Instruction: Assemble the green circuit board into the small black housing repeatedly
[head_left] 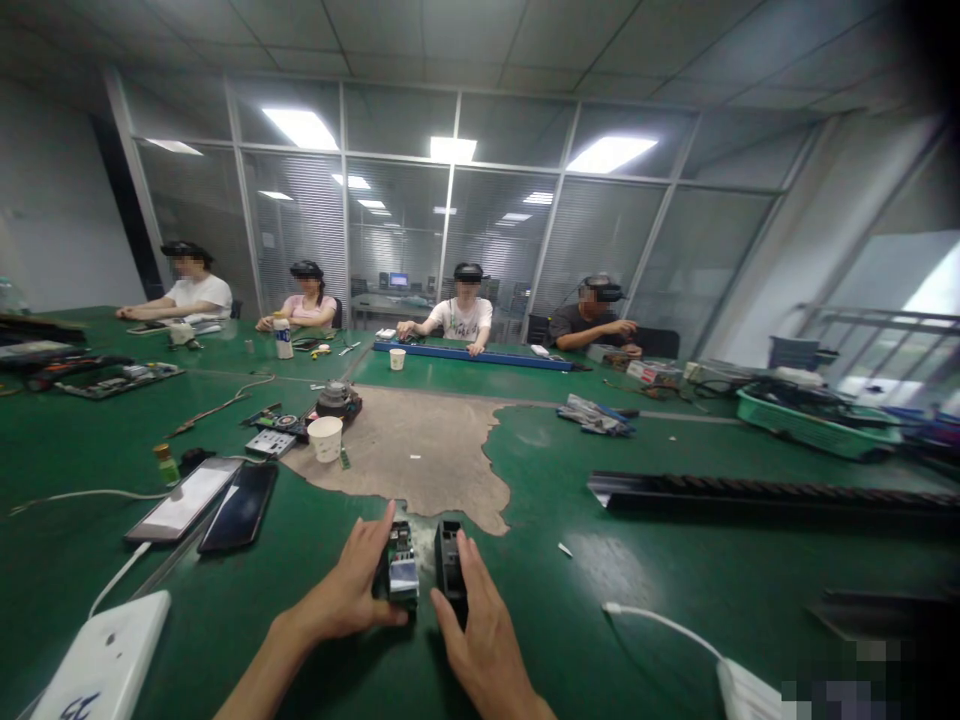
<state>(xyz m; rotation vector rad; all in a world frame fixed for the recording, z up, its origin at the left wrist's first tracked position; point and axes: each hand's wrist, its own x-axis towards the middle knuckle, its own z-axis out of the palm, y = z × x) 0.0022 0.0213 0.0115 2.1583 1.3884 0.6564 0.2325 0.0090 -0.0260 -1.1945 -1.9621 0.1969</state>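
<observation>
Green table: left hand fingers curl around a metal module, right hand fingers around a black casing.

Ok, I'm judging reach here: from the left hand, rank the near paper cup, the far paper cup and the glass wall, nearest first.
1. Near paper cup, ahead of the left hand, on the worn patch.
2. Far paper cup, mid-table, before the blue bar.
3. Glass wall, at the back.
</observation>
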